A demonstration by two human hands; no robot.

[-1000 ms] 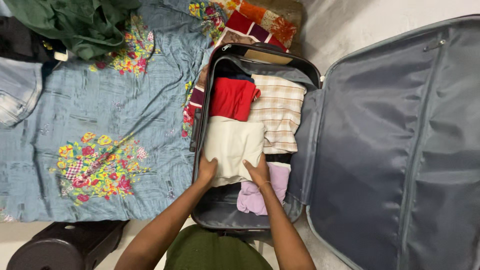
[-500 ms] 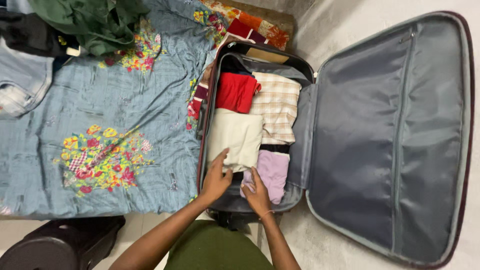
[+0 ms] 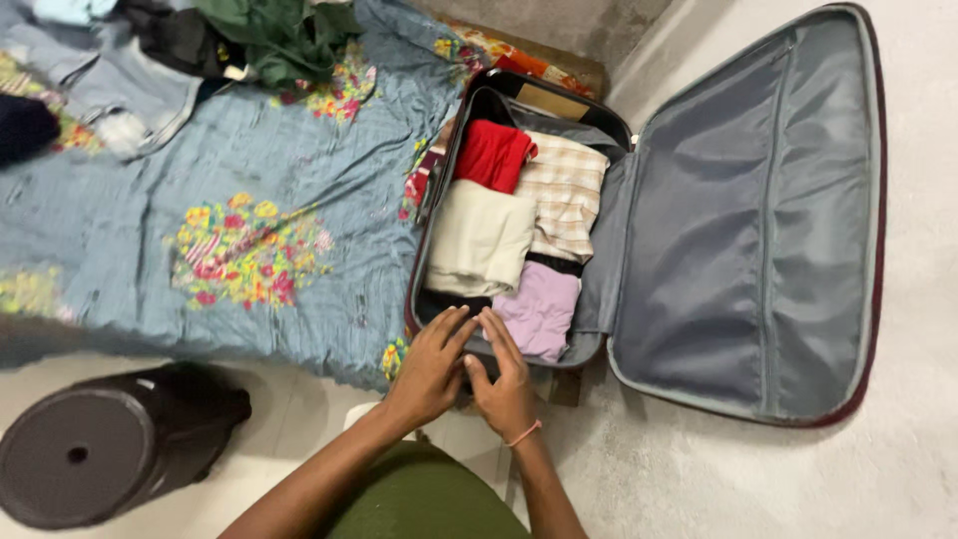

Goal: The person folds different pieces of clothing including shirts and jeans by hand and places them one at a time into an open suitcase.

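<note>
Since a second ago, we see both hands pulled back off the folded cream cloth [image 3: 481, 240] to the near rim of the open suitcase [image 3: 599, 309]. The left hand [image 3: 431, 367] and right hand [image 3: 504, 384] now touch each other, fingers loosely spread, grasping nothing. The cream cloth stays in the suitcase, left of the checked cloth [image 3: 564, 190] and the lilac cloth [image 3: 541, 309], nearer than the red cloth [image 3: 493, 154]. The hands hide the near rim; the clothes heap [image 3: 269, 35] on the far bedspread [image 3: 200, 190] is cut off.

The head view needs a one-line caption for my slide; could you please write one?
Both hands, left hand and right hand, meet at the near edge of an open suitcase packed with folded clothes beside a floral bedsheet.
</note>
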